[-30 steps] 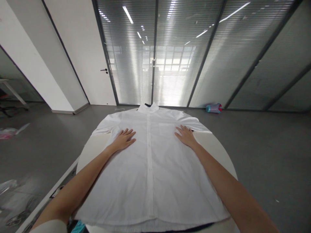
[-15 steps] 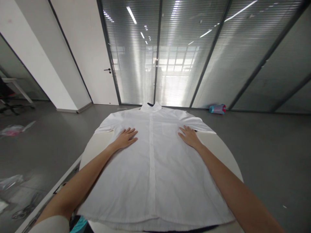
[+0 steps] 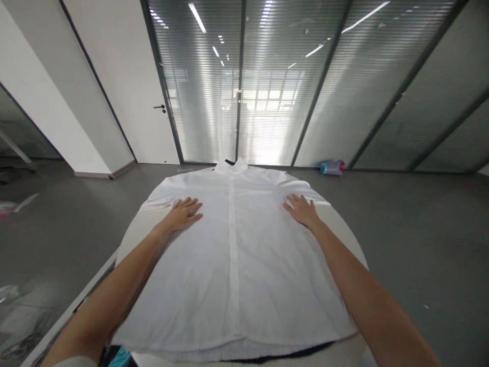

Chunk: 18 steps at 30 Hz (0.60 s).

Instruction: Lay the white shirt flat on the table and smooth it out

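Note:
A white short-sleeved button-up shirt (image 3: 214, 275) lies front side up, spread over a round white table (image 3: 132, 229). Its collar points away from me and its hem hangs near the table's close edge. My left hand (image 3: 183, 213) rests flat on the shirt's left chest side, just below the sleeve, fingers spread. On the opposite side, my right hand (image 3: 302, 210) lies palm down by the other sleeve, its fingers apart too. Neither hand grips the cloth. A dark strip shows beneath the hem at the bottom.
Beyond the table is a glass partition with blinds (image 3: 271, 102) and a white door (image 3: 126, 86). A blue and red bundle (image 3: 332, 168) sits on the grey floor by the glass. Cables (image 3: 23, 341) and clear plastic (image 3: 8, 292) lie at the lower left. Something turquoise (image 3: 120, 357) shows below the table edge.
Both hands have slid a little outward, away from the button line toward the shirt's sides. The view has turned slightly to the right. The shirt stays spread flat.

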Motion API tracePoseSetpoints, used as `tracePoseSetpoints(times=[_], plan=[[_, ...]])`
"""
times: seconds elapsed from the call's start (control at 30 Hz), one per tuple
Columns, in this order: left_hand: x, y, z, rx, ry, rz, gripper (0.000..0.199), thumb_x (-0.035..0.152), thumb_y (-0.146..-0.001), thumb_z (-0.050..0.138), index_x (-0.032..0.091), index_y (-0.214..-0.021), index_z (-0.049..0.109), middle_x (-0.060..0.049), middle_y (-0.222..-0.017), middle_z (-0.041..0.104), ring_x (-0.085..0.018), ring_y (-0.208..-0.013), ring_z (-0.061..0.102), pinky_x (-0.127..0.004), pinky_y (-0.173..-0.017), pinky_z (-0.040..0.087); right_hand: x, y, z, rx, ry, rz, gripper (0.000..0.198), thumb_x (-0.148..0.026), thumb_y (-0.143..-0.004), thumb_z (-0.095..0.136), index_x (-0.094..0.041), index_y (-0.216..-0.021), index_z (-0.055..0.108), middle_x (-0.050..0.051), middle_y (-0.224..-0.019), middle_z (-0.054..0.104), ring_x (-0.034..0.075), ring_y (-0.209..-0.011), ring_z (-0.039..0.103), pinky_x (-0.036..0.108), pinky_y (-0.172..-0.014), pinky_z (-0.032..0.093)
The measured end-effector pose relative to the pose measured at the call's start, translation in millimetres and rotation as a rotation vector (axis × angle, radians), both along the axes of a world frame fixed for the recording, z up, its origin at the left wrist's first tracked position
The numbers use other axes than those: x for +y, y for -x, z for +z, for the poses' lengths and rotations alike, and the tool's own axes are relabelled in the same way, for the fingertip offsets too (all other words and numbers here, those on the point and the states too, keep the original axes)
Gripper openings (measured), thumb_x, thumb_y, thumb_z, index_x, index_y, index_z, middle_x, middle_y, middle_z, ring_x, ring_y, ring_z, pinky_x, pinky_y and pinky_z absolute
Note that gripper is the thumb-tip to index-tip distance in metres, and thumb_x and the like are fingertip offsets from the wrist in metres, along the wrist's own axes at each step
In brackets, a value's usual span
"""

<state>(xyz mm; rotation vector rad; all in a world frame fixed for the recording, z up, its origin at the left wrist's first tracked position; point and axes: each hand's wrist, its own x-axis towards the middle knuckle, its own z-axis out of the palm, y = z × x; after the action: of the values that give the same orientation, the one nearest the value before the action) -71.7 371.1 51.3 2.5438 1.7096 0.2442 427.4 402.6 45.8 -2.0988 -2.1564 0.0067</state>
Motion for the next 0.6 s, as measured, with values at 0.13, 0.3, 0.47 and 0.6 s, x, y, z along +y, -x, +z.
tracePoseSetpoints(times=[0.13, 0.3, 0.47, 0.6], plan=[[9, 18, -8.6, 0.027, -0.056, 0.224, 0.064, 0.059, -0.096, 0.04, 0.025, -0.15, 0.044, -0.01, -0.163, 0.027, -0.038, -0.15, 0.019, -0.056, -0.119, 0.017, -7, -17, 5, 0.049, 0.036, -0.037, 0.06, -0.055, -0.101, 0.026, -0.027, -0.153, 0.038, 0.01, -0.162, 0.029, 0.036, -0.146, 0.029, 0.068, -0.113, 0.023], [19, 16, -20.1, 0.054, -0.039, 0.258, 0.06, 0.052, -0.097, 0.04, 0.025, -0.15, 0.043, -0.012, -0.162, 0.027, -0.039, -0.148, 0.022, -0.057, -0.116, 0.023, -12, -10, 10, 0.041, 0.052, -0.049, 0.058, -0.052, -0.102, 0.027, -0.027, -0.153, 0.037, 0.011, -0.162, 0.029, 0.037, -0.146, 0.027, 0.068, -0.112, 0.025], [18, 15, -16.6, 0.055, -0.017, 0.256, 0.061, 0.053, -0.098, 0.039, 0.024, -0.151, 0.041, -0.013, -0.162, 0.027, -0.039, -0.149, 0.021, -0.055, -0.116, 0.022, -10, -10, 6, 0.042, 0.035, -0.056, 0.058, -0.053, -0.101, 0.027, -0.029, -0.153, 0.037, 0.01, -0.162, 0.029, 0.037, -0.146, 0.028, 0.068, -0.111, 0.025], [12, 13, -10.5, 0.04, -0.003, 0.25, 0.06, 0.053, -0.098, 0.039, 0.025, -0.151, 0.041, -0.013, -0.163, 0.026, -0.039, -0.149, 0.021, -0.055, -0.117, 0.021, -4, -13, -2, 0.047, 0.008, -0.044, 0.058, -0.053, -0.101, 0.029, -0.027, -0.151, 0.04, 0.011, -0.16, 0.033, 0.038, -0.143, 0.031, 0.071, -0.109, 0.026]])
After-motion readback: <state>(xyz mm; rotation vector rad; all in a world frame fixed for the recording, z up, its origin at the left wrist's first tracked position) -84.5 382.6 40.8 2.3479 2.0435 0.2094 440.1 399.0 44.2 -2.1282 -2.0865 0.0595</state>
